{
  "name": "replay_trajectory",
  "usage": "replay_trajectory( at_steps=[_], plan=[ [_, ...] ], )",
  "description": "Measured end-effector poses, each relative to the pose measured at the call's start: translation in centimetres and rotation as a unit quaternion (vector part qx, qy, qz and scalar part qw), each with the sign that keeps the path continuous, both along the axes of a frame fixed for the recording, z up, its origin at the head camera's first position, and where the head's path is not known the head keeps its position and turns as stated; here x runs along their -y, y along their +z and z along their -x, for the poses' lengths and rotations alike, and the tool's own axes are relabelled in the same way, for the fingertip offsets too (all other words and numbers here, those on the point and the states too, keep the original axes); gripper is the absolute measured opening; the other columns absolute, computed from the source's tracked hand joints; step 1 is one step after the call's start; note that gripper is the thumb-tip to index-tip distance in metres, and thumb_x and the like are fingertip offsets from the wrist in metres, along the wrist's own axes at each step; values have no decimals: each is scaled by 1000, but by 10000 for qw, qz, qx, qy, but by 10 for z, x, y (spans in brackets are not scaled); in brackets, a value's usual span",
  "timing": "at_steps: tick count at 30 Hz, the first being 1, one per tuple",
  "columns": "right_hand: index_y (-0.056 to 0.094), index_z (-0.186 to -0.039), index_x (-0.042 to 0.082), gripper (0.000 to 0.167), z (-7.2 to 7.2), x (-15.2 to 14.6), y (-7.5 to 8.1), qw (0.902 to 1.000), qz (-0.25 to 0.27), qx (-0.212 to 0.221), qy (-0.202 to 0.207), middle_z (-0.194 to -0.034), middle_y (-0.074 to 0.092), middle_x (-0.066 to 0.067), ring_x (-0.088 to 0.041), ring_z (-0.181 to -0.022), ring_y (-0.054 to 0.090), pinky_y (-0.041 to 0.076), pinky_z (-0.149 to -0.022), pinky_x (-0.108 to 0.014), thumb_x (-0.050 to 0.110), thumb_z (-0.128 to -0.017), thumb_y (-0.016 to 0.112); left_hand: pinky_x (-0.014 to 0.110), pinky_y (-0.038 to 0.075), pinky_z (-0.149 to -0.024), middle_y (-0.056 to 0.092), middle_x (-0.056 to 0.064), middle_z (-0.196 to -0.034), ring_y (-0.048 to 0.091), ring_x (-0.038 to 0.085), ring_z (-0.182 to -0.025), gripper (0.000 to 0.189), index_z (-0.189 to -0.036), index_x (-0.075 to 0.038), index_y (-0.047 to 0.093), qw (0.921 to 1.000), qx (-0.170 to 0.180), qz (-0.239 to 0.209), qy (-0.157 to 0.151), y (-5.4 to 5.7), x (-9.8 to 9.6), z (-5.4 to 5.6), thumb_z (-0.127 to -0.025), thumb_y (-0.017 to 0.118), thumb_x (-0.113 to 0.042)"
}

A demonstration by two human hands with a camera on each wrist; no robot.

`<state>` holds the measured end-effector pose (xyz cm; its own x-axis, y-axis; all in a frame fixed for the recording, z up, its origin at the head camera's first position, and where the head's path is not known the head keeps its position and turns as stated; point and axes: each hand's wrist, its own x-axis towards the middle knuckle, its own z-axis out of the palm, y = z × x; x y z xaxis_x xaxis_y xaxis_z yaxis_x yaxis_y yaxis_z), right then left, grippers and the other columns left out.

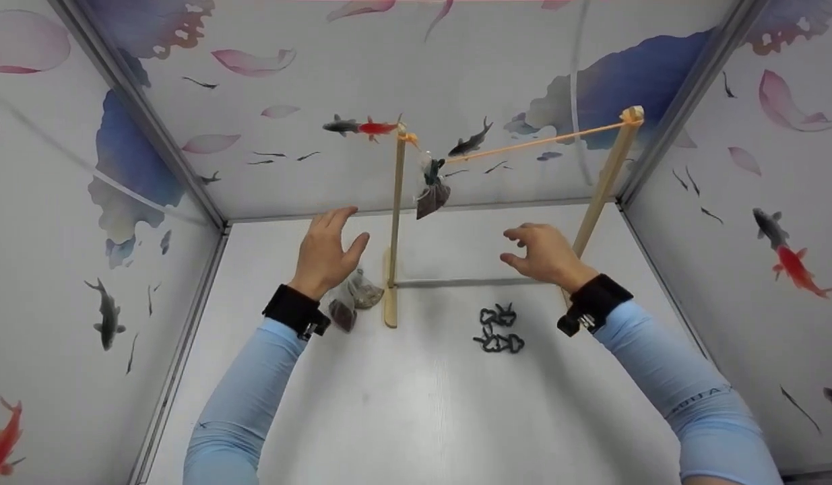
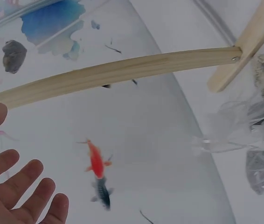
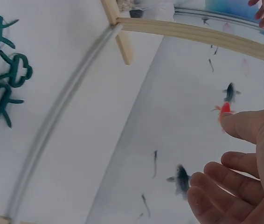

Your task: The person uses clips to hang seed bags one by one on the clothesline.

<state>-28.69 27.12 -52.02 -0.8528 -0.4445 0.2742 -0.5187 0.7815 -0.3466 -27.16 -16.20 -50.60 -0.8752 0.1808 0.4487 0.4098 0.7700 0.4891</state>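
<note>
A clear plastic bag of dark brown contents [image 1: 432,201] hangs from an orange string [image 1: 537,143], with a dark green clip [image 1: 432,168] at its neck. The string runs between two wooden posts. My left hand [image 1: 325,252] is raised left of the left post [image 1: 397,209], fingers spread, holding nothing. Below it, a bag of reddish-brown contents [image 1: 343,315] and a bag of pale contents [image 1: 367,295] lie on the table. My right hand [image 1: 544,254], fingers loosely bent and also holding nothing, hovers near the right post [image 1: 608,182]. Several dark green flower-shaped clips [image 3: 15,70] lie on the table.
A grey bar [image 1: 469,282] joins the posts low down. The white table [image 1: 402,417] is enclosed by panels printed with fish and petals, and metal edging [image 1: 176,374] runs along its left side.
</note>
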Motion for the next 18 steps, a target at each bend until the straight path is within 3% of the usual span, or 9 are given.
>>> replay_trajectory(
  at_steps=[4, 7, 9, 11, 18],
  plan=[
    [79, -129, -4, 43, -10, -13, -32, 9990, -320, 318, -29, -117, 84, -24, -40, -98, 84, 59, -104, -61, 20, -95, 88, 59, 57, -116, 70, 23, -150, 64, 44, -139, 56, -155, -3, 63, 9988, 464, 74, 167, -23, 8, -10, -109, 71, -34],
    [81, -126, -4, 43, -18, -19, -53, 9961, -606, 637, 39, -114, 86, -23, -37, -94, 85, 60, -104, -58, 20, -92, 91, 60, 56, -117, 70, 24, -151, 64, 45, -140, 57, -155, -3, 64, 9962, 829, 146, 212, -38, 13, -19, -109, 71, -35],
    [81, -126, -4, 44, -23, -22, -65, 9925, -700, 995, 77, -113, 85, -23, -36, -94, 85, 63, -101, -54, 19, -91, 92, 61, 55, -119, 70, 25, -151, 64, 45, -142, 56, -154, -3, 64, 9939, 1069, 178, 204, -47, 15, -24, -109, 71, -36],
    [80, -127, -5, 45, -29, -24, -76, 9875, -721, 1401, 66, -116, 84, -24, -37, -96, 84, 69, -88, -53, 18, -90, 93, 61, 53, -121, 70, 24, -152, 63, 45, -145, 55, -154, -4, 65, 9910, 1306, 241, 188, -56, 17, -29, -109, 70, -36],
    [81, -124, -5, 45, -44, -24, -109, 9707, -766, 2273, -141, -116, 83, -24, -40, -105, 80, 67, -92, -55, 20, -89, 94, 61, 55, -119, 75, 21, -145, 69, 44, -140, 52, -149, -3, 69, 9853, 1659, 395, 86, -79, 14, -39, -108, 72, -35]
  ],
)
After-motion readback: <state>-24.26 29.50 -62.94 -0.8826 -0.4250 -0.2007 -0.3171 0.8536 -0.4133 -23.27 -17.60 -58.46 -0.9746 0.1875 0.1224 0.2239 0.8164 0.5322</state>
